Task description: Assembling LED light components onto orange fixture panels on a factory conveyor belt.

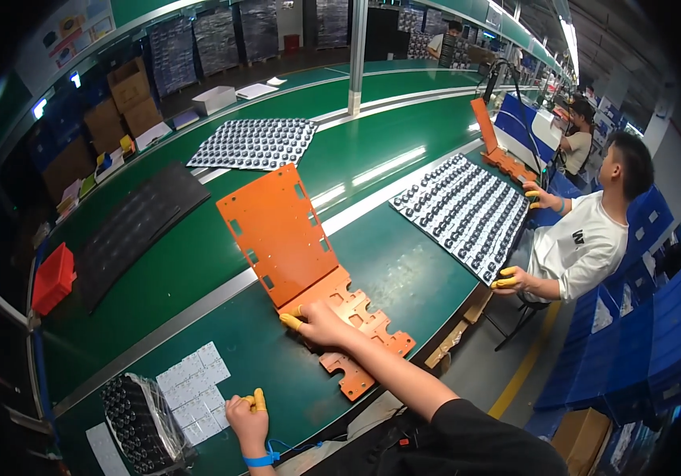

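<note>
An orange hinged fixture (285,238) stands on the green bench in front of me, its flat lid tilted up and its cut-out base lying flat. My right hand (323,324), with yellow finger covers, is closed at the fixture's left edge near the hinge. Lower left, my left hand (247,416) is held above the bench with its yellow-covered fingertips drawn together; whether anything small is between them cannot be seen. A blue wrist strap circles that wrist. White circuit panels (194,389) lie beside this hand, next to a plastic-wrapped stack of black round parts (138,420).
On the green conveyor (364,151) lie a tray of black round parts (255,143) and a black mat (142,222). A red bin (53,278) sits far left. A co-worker (586,230) at right grips a larger filled tray (463,210); another orange fixture (503,155) stands beyond.
</note>
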Demonstrator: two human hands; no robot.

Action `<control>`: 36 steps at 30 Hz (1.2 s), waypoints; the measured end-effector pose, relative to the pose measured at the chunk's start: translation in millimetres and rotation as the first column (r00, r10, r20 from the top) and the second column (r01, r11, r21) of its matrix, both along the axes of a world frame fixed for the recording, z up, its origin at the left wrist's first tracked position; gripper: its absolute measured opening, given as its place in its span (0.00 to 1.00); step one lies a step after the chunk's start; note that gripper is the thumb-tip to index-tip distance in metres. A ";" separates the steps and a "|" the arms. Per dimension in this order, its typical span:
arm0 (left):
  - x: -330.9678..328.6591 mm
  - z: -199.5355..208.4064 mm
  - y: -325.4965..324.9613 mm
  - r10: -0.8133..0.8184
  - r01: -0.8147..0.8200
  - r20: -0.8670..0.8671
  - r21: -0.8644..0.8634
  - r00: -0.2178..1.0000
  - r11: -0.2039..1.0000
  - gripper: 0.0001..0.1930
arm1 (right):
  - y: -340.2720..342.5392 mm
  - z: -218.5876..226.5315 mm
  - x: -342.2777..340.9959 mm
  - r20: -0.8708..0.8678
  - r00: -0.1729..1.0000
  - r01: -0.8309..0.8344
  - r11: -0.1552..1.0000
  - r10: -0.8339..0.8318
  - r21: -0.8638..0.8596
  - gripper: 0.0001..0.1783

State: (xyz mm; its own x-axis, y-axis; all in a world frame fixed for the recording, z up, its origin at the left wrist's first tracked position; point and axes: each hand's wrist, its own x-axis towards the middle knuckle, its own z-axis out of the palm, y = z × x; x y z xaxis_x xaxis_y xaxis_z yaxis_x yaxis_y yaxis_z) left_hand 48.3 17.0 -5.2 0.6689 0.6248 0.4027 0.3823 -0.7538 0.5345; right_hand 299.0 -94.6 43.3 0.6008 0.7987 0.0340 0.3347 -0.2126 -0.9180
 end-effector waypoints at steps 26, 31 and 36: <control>-1.4 1.0 -1.0 0.016 -0.015 0.020 -0.029 1.000 0.999 0.15 | 1.2 -6.8 0.4 0.114 0.993 0.010 1.000 -0.011 0.002 0.14; -1.8 2.1 -1.1 0.010 -0.009 0.020 -0.026 1.000 1.000 0.15 | 1.6 -7.1 1.2 0.123 0.992 0.010 1.000 -0.012 0.018 0.14; -2.9 1.8 -0.5 0.010 -0.010 0.016 -0.027 1.000 1.000 0.15 | 0.8 0.8 -1.6 0.105 0.994 0.013 1.000 -0.014 0.015 0.14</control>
State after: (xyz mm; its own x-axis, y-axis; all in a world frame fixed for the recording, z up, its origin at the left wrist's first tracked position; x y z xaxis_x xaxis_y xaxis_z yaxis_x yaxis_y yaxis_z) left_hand 45.3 16.5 -3.4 0.6561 0.6423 0.3963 0.3812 -0.7352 0.5605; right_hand 297.4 -93.8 44.1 0.6040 0.7895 0.1087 0.4268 -0.2053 -0.8807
